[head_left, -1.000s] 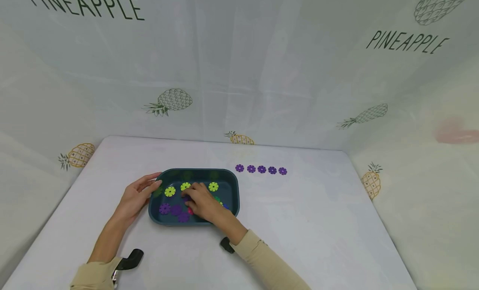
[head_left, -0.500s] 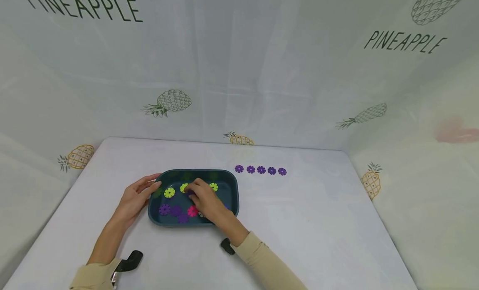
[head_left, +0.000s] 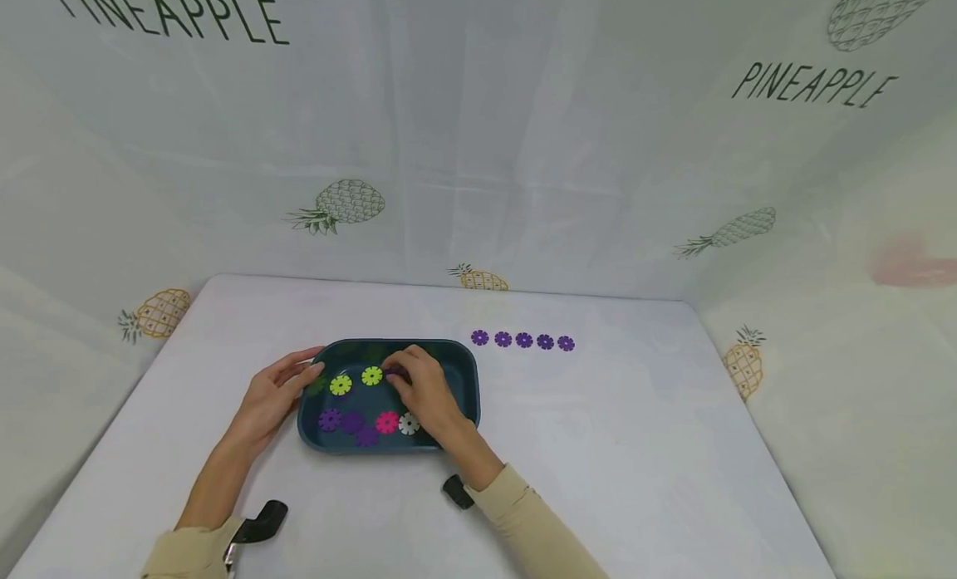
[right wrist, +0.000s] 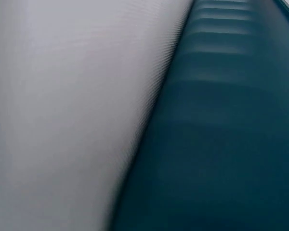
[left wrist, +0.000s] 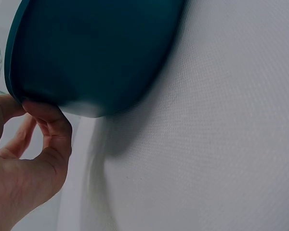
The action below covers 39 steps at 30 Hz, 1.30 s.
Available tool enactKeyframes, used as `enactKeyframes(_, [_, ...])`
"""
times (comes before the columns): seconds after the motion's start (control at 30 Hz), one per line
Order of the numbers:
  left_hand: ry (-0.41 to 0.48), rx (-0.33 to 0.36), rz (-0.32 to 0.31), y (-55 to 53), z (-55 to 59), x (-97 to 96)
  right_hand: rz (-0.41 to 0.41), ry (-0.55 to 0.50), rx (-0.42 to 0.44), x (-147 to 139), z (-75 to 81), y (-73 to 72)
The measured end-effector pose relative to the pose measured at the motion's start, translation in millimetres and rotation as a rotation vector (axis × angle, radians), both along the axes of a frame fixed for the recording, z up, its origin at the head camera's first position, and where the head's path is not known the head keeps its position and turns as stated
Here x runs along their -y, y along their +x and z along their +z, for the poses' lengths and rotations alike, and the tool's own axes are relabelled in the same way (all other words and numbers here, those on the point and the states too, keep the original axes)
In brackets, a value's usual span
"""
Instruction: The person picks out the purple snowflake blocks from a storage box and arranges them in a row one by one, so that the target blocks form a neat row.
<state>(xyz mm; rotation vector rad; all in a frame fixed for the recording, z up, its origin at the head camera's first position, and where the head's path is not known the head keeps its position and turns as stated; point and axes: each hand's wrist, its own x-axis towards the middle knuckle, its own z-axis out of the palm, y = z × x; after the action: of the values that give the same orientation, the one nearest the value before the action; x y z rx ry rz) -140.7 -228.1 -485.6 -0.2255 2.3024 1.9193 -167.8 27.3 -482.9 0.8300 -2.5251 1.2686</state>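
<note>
A dark teal tray (head_left: 477, 388) lies on the white table. At its left end my left hand (head_left: 267, 400) grips the rim; in the left wrist view the thumb and fingers of that hand (left wrist: 33, 154) pinch the edge of the tray (left wrist: 96, 53). My right hand (head_left: 424, 388) is over the tray, pinching a purple snowflake disc (head_left: 393, 370) between thumb and fingers, most of it covered. Two yellow discs (head_left: 372, 375) are just left of those fingertips. Nearer the front lie several purple discs (head_left: 330, 419), a pink disc (head_left: 387, 422) and a white disc (head_left: 408, 424).
Beyond the tray's back right corner, several purple discs (head_left: 523, 340) form a straight row on the table (head_left: 643, 446). A pineapple-print curtain (head_left: 508, 147) hangs behind the table. Only the outside of the tray (right wrist: 216, 168) and white cloth show in the right wrist view.
My right hand has shifted right and slightly back within the tray, uncovering the pink and white discs and covering the right-hand yellow disc. The left hand stays on the rim.
</note>
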Motion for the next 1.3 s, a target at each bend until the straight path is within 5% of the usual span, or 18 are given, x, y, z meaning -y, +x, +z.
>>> enactKeyframes(0.63, [0.018,0.001,0.005,0.8,1.2,-2.5,-0.147,-0.261,0.071,-17,8.7,-5.1])
enactKeyframes(1.0, [0.042,0.010,0.000,0.9,-0.7,0.3,-0.155,-0.369,0.053,-50,12.6,-17.0])
enactKeyframes(1.3, [0.070,0.029,0.002,0.1,-2.6,-0.2,-0.256,-0.438,0.029,-91,13.0,-31.7])
